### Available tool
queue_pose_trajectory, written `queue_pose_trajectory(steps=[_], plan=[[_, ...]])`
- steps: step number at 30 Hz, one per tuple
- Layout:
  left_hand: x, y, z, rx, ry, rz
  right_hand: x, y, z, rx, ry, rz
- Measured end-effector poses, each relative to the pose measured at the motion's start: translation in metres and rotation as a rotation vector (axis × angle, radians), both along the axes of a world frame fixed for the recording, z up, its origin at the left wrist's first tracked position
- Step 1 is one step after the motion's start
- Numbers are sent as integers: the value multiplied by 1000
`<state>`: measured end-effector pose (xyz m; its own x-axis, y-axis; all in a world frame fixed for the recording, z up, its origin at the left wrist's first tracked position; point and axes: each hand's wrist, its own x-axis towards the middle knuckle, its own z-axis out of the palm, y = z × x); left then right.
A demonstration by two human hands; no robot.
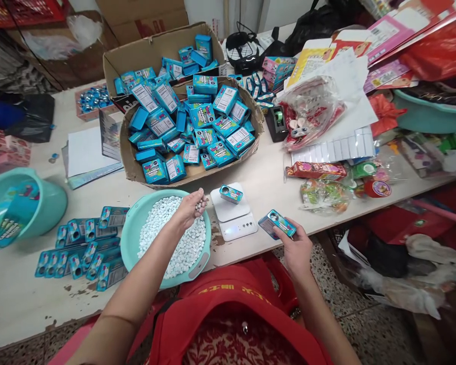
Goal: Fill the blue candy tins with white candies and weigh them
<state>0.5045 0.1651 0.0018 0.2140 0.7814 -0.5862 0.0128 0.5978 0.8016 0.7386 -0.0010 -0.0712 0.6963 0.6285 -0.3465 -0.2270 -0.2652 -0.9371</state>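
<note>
My left hand (190, 209) is closed on a few small candies, raised over the right part of a turquoise basin (127, 248). Pale white-blue candies (155, 223) fill much of that basin. A small blue candy box (276, 223) with a round hole in its top end is held in my right hand (297, 249), just off the table's front edge. Between my hands stands a white digital scale (237, 228) with a lit display. Another blue candy box (231, 193) lies on the scale's plate, its holed end in view.
Blue boxes with round holes (95, 253) lie grouped left of the basin. Behind it, two cardboard cartons (127, 167) hold many blue boxes. A turquoise bucket (53, 197) stands far left. A tape dispenser (276, 124), plastic bags and a red candy pack (319, 170) lie right.
</note>
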Motion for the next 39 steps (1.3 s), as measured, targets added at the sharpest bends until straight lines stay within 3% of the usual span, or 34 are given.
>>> queue_pose_trajectory(steps=[7,12,14,19,23,25,28,32,34,37,39], plan=[[20,5,-9,213,117,-96,3,5,-4,-27,13,0],[27,13,-15,192,101,-121,1,9,-2,-14,14,32],[28,14,-20,300,199,-200,1,13,-5,0,17,28],[36,14,-37,606,746,-443,10,39,-40,29,-71,-20],[36,10,-37,661,758,-466,21,55,-62,31,-217,-18],[30,2,-29,672,680,-418,20,55,-55,32,-373,28],[17,-21,-13,631,512,-319,0,51,-25,109,-643,185],[-1,-56,-1,524,321,-235,-47,56,16,299,-666,630],[-13,-68,0,434,251,-54,-67,61,31,319,-640,781],[-34,-74,-1,248,98,336,-87,67,52,372,-704,856],[-44,-73,-1,160,8,471,-97,69,63,432,-779,915]])
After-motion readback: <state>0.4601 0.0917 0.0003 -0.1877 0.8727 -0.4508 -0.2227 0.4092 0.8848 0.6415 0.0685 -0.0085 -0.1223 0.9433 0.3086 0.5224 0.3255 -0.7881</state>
